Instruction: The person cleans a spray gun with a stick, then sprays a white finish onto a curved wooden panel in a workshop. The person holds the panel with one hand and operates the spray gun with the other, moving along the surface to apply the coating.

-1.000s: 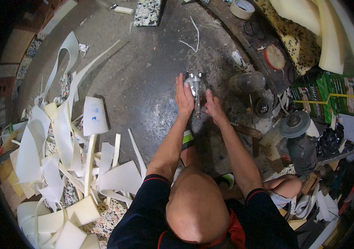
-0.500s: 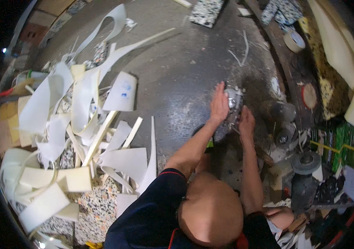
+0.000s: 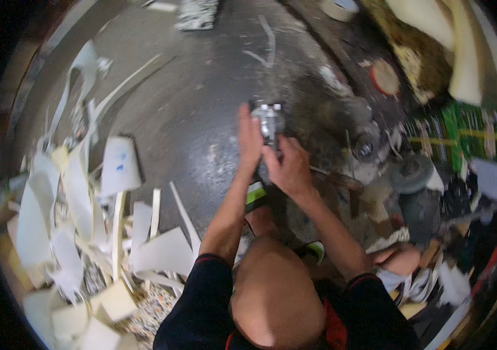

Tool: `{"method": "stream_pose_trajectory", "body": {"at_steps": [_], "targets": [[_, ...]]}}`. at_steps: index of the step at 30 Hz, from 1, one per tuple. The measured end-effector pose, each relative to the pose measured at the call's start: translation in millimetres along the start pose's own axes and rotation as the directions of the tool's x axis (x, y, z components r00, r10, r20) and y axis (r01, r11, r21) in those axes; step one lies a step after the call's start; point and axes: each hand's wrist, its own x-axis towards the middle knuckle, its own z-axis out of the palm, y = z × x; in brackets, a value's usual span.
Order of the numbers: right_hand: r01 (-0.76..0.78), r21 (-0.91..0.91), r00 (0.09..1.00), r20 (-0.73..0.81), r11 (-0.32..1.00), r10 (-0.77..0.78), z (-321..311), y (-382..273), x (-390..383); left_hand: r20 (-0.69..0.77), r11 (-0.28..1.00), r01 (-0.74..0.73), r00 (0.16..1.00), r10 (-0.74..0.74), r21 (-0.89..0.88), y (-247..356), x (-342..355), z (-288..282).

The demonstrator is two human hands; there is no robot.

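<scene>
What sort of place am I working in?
Probably a small foam workshop: white foam-like offcuts heaped at the left, a speckled foam-like block on the floor ahead, and a shiny metal tool between the left hand and right hand.

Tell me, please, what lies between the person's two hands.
In the head view, a shiny metal device lies between the left hand and right hand.

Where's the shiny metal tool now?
The metal tool sits above and slightly right of the head view's centre, left hand along its left side, right hand at its near end.
</scene>
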Motion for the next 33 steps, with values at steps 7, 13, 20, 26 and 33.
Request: {"method": "stream_pose_trajectory", "body": {"at_steps": [7, 13, 20, 26, 33], "targets": [[-0.066, 0.131, 0.997, 0.046, 0.989, 0.06, -8.8, 2.8, 1.0, 0.141, 0.974, 0.227, 0.964, -0.224, -0.007, 84.1, -9.6, -55.2], [-0.011, -0.158, 0.977, -0.213, 0.987, -0.023, -82.3, 35.8, 13.5, 0.207, 0.93, 0.138, 0.954, -0.217, 0.341, 155.8, -15.6, -52.3], [-0.281, -0.393, 0.946, -0.265, 0.876, 0.185, -141.2, 97.5, 68.7, 0.165, 0.918, -0.055, 0.986, -0.012, 0.393, 140.1, -16.7, -44.8], [-0.387, -0.322, 0.922, -0.14, 0.864, 0.361, -139.4, 103.5, 75.5, 0.289, 0.917, -0.126, 0.957, 0.013, 0.377, 151.4, 13.3, -71.9], [-0.326, -0.35, 0.945, -0.117, 0.878, 0.305, -139.1, 117.6, 68.3, 0.4, 0.908, -0.272, 0.907, 0.13, 0.32, 156.1, 44.2, -78.1]]}}
